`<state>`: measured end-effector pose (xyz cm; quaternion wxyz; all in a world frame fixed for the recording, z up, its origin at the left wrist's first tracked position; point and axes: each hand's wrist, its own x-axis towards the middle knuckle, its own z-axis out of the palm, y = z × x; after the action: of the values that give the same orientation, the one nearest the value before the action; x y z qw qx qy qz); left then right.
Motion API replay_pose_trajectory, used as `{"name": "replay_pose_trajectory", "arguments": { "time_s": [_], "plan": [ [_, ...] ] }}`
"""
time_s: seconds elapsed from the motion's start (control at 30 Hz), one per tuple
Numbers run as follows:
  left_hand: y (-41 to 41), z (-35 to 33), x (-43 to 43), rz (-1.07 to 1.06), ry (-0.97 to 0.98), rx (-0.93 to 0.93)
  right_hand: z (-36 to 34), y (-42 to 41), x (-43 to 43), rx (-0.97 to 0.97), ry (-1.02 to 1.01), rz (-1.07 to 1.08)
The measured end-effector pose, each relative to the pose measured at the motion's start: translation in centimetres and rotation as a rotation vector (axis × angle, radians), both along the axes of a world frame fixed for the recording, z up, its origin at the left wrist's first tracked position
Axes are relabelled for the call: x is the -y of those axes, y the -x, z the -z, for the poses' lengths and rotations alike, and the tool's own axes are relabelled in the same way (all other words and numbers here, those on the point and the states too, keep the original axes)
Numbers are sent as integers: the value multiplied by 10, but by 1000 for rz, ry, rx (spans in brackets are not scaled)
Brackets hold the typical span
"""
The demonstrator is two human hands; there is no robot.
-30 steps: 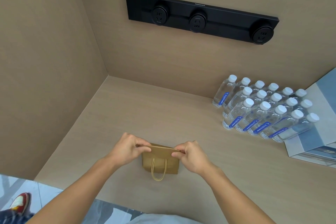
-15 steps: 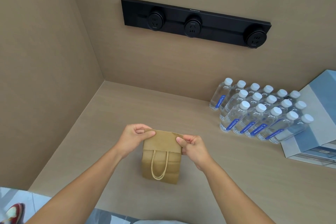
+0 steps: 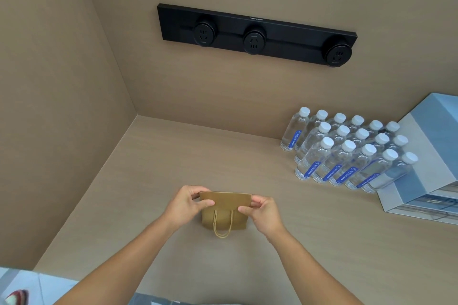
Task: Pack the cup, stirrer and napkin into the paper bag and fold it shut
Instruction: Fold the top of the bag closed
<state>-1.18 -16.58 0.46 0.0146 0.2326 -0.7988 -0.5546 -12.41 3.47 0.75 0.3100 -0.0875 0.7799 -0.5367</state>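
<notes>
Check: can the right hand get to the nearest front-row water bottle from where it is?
Probably yes. The counter between the right hand and the front-left water bottle looks bare. But that hand is pinching the paper bag fold, so it would have to let go first.

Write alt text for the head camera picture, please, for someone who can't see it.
Two bare hands, left hand and right hand, pinch the folded top of a small brown paper bag standing on a beige counter. Water bottles stand at right; a black socket strip hangs on the wall.

Beige counter (image 3: 247, 161) with paper bag (image 3: 224, 215), water bottles (image 3: 347, 153), blue-grey box (image 3: 426, 171).
</notes>
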Motion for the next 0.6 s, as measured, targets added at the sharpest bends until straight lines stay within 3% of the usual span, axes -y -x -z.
{"name": "replay_pose_trajectory", "arguments": {
  "time_s": [0.17, 0.4, 0.6],
  "plan": [
    [6, -1, -1, 38, 271, 79, 5, 6, 6, -65, -164, -24],
    [7, -14, 6, 168, 431, 105, -12, 9, 3, -103, -212, -181],
    [7, -33, 3, 319, 624, 145, -27, 10, 5, -355, -331, -315]
  ]
}}
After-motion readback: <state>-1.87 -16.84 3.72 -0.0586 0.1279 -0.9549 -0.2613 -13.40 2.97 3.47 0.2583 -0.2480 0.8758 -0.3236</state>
